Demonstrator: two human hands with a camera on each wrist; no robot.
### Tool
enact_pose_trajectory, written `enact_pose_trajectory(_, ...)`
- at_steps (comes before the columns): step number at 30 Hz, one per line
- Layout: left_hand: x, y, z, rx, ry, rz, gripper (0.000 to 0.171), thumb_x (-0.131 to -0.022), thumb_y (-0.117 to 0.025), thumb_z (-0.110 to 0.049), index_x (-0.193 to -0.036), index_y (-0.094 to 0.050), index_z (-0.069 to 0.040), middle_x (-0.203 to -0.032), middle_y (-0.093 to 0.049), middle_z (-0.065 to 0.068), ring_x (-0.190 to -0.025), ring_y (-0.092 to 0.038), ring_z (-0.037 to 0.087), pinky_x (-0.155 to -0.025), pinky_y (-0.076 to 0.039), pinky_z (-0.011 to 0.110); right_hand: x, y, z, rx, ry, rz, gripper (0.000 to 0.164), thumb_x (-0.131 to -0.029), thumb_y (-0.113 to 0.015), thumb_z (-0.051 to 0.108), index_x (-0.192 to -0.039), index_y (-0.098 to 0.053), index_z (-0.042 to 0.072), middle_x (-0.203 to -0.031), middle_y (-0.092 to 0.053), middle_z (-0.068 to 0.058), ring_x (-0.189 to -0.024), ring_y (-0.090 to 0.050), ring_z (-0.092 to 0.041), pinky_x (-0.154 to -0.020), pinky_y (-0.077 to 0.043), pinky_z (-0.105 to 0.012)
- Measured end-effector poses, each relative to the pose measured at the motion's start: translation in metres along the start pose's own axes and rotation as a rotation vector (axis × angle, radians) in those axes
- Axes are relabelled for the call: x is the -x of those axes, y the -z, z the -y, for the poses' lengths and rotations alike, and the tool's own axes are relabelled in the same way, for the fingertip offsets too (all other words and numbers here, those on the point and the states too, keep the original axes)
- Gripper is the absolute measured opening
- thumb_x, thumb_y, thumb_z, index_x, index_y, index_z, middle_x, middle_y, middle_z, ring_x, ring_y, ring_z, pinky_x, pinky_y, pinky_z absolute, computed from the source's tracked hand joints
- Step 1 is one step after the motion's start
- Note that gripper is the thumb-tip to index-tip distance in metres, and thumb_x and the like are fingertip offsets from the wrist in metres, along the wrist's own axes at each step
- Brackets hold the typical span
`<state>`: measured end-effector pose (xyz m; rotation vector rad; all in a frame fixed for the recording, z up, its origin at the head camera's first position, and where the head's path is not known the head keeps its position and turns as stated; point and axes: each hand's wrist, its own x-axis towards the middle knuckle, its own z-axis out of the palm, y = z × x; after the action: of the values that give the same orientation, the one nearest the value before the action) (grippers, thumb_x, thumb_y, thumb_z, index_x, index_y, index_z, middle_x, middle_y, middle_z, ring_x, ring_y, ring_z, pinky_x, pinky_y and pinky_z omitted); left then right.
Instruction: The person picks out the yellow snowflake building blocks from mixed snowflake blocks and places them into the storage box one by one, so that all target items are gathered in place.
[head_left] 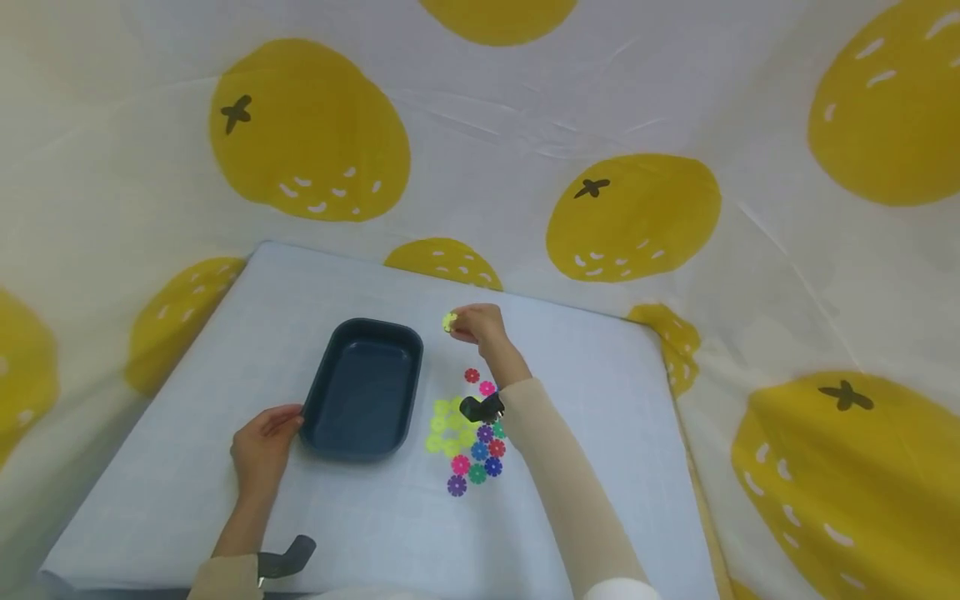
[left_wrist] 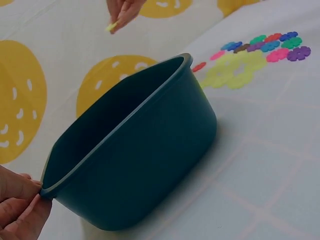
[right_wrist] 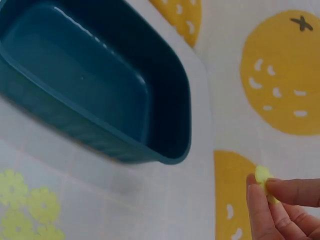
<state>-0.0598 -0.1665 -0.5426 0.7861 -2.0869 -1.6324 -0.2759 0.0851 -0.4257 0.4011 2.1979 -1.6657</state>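
My left hand (head_left: 262,442) pinches the rim of a dark teal plastic basin (head_left: 307,392) at its near left corner, thumb and fingers on either side of the edge in the left wrist view. The basin's inside shows bare. Right of the basin's far end, my right hand (head_left: 478,323) holds a yellow flower-shaped disc (head_left: 449,322) between thumb and fingertips, raised above the table. In the right wrist view this yellow disc (right_wrist: 262,175) is seen partly edge-on, partly covered by the thumb. A cluster of matching yellow discs (head_left: 437,423) lies beside the basin's right wall.
Several coloured flower discs lie by the yellow ones, among them a purple disc (head_left: 457,486) and a red disc (head_left: 472,376). My right forearm crosses above the table (head_left: 600,375). Behind hangs a white cloth (head_left: 480,125) with large yellow fruit prints.
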Motion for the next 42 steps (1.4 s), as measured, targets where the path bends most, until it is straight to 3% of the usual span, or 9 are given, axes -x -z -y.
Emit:
enact_pose_trajectory(3,0.000,0.002,0.000,0.008,-0.007,-0.002,0.021,-0.086,-0.073,0.001,-0.107,-0.072,0.005,-0.108,-0.071,0.026,-0.074,-0.056,-0.020,-0.067,-0.047,0.000,0.000,-0.014,0.006,0.019,-0.001,0.016,0.023,-0.089,-0.072,0.005,-0.112,-0.069,0.002,-0.111,-0.070,-0.015,-0.085,-0.073,-0.018,-0.072,-0.058,-0.019)
enact_pose_trajectory(11,0.000,0.004,0.003,0.043,-0.013,0.000,0.021,-0.086,-0.074,-0.001,-0.106,-0.072,0.005,-0.108,-0.071,0.026,-0.075,-0.056,-0.019,-0.067,-0.047,0.001,0.001,-0.064,0.010,-0.020,0.033,0.035,0.021,-0.084,-0.071,-0.006,-0.104,-0.071,-0.003,-0.102,-0.071,-0.016,-0.076,-0.071,-0.019,-0.066,-0.060,-0.021)
enact_pose_trajectory(17,-0.002,0.003,0.007,0.027,-0.002,-0.001,0.019,-0.086,-0.074,-0.001,-0.105,-0.072,0.004,-0.107,-0.073,0.024,-0.074,-0.056,-0.019,-0.067,-0.046,0.000,-0.005,-0.100,0.012,-0.060,0.008,0.051,0.026,-0.078,-0.071,-0.014,-0.103,-0.071,-0.006,-0.100,-0.071,-0.017,-0.084,-0.073,-0.026,-0.064,-0.061,-0.025)
enact_pose_trajectory(23,-0.004,0.004,0.009,0.036,0.010,0.007,0.018,-0.087,-0.073,-0.001,-0.105,-0.072,0.003,-0.107,-0.073,0.023,-0.076,-0.056,-0.018,-0.067,-0.047,0.001,-0.012,-0.129,0.009,-0.050,-0.010,0.035,0.027,-0.077,-0.071,-0.017,-0.102,-0.071,-0.007,-0.099,-0.072,-0.018,-0.081,-0.072,-0.025,-0.059,-0.061,-0.025)
enact_pose_trajectory(33,-0.005,0.004,0.017,0.095,0.012,0.000,0.018,-0.085,-0.073,0.003,-0.103,-0.072,0.005,-0.105,-0.073,0.024,-0.077,-0.059,-0.015,-0.069,-0.050,0.003,-0.018,-0.157,-0.017,-0.056,-0.077,0.063,0.025,-0.080,-0.069,-0.014,-0.104,-0.069,-0.009,-0.087,-0.070,-0.017,-0.066,-0.066,-0.020,-0.061,-0.062,-0.028)
enact_pose_trajectory(42,-0.007,0.003,0.018,0.110,-0.002,-0.005,0.018,-0.084,-0.074,0.004,-0.101,-0.072,0.006,-0.103,-0.073,0.025,-0.078,-0.060,-0.013,-0.068,-0.050,0.004,-0.027,-0.168,-0.044,-0.171,-0.179,0.103,0.022,-0.085,-0.064,-0.015,-0.105,-0.068,-0.011,-0.086,-0.070,-0.017,-0.071,-0.068,-0.022,-0.071,-0.063,-0.032)
